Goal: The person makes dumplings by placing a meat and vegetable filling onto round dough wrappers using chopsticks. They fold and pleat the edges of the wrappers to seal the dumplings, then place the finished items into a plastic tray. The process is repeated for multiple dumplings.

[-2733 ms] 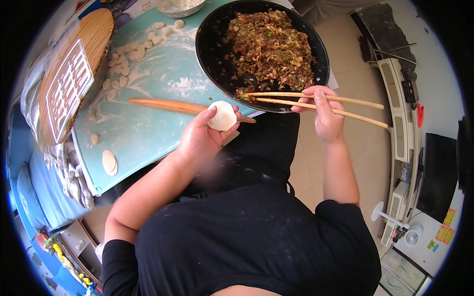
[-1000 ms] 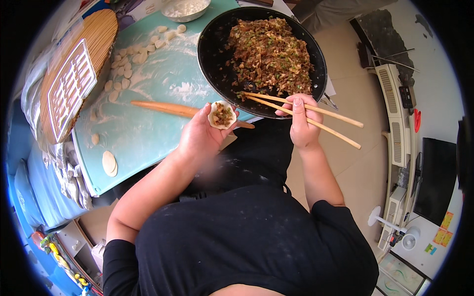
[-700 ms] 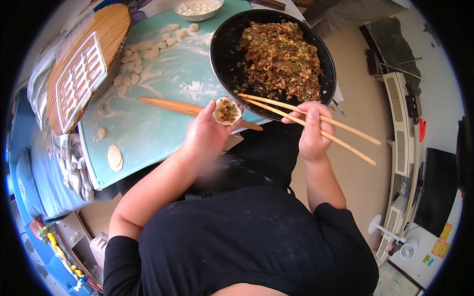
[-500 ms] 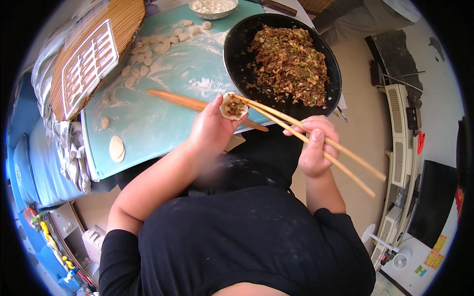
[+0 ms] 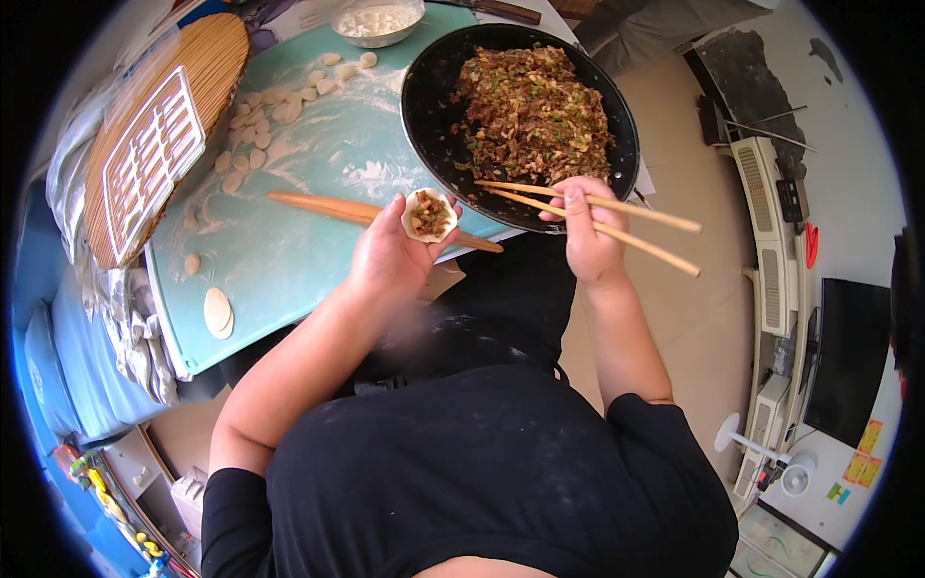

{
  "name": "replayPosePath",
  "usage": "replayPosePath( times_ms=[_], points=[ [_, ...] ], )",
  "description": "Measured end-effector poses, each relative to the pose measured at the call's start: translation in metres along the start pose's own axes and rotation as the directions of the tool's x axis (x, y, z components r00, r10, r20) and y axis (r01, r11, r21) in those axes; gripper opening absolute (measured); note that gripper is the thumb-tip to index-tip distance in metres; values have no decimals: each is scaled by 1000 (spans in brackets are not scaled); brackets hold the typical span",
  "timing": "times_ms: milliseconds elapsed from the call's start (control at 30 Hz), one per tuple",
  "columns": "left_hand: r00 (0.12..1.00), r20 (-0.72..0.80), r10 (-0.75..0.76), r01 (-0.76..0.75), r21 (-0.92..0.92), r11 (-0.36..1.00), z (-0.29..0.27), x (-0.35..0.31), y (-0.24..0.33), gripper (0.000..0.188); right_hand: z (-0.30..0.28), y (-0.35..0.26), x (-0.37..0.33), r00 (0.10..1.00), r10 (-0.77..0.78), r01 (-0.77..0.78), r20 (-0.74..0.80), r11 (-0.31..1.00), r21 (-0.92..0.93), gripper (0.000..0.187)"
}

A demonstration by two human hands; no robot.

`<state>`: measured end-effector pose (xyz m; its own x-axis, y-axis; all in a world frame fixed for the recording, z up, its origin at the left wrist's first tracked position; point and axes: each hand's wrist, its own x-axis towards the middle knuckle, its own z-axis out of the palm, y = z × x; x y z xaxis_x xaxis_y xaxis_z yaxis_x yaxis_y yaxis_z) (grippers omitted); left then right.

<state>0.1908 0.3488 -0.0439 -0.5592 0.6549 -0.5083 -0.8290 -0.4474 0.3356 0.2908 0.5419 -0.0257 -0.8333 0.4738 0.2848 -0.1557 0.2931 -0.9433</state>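
Note:
My left hand (image 5: 393, 252) cups a round dumpling wrapper (image 5: 416, 231) with a heap of brown filling (image 5: 430, 214) in it, above the near edge of the mat. In my right hand (image 5: 589, 231) is a pair of wooden chopsticks (image 5: 626, 229). Their tips are over the near left rim area of a black pan (image 5: 431, 144), apart from the wrapper. A large mound of chopped filling (image 5: 540, 116) lies in that pan. Behind my left hand a wooden rolling pin (image 5: 323, 205) rests on the mat, partly hidden by the hand.
The floured turquoise mat (image 5: 260, 279) carries several small dough pieces (image 5: 252, 135) and flattened wrappers (image 5: 219, 312). A bowl of flour (image 5: 381, 21) stands at the back, near a knife handle (image 5: 509, 11). A round woven tray (image 5: 120, 125) with a white rack leans at the far left.
The chopsticks have moved away from the filled wrapper to the pan, with my right hand rising toward it. My left hand still holds the wrapper. The whole view has shifted slightly.

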Motion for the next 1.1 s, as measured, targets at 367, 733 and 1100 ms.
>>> replayPosePath(
  times_ms=[367,733,1100],
  points=[
    [1000,-15,-2,2,48,999,-3,6,-3,42,14,9,27,983,-179,183,42,942,-283,10],
    [993,-54,107,-107,11,994,3,11,8,37,31,-2,11,985,-169,167,-27,984,-59,9],
    [994,18,110,-110,-2,994,-3,6,7,42,25,-61,-17,874,-424,468,238,865,-181,9]
  ],
)
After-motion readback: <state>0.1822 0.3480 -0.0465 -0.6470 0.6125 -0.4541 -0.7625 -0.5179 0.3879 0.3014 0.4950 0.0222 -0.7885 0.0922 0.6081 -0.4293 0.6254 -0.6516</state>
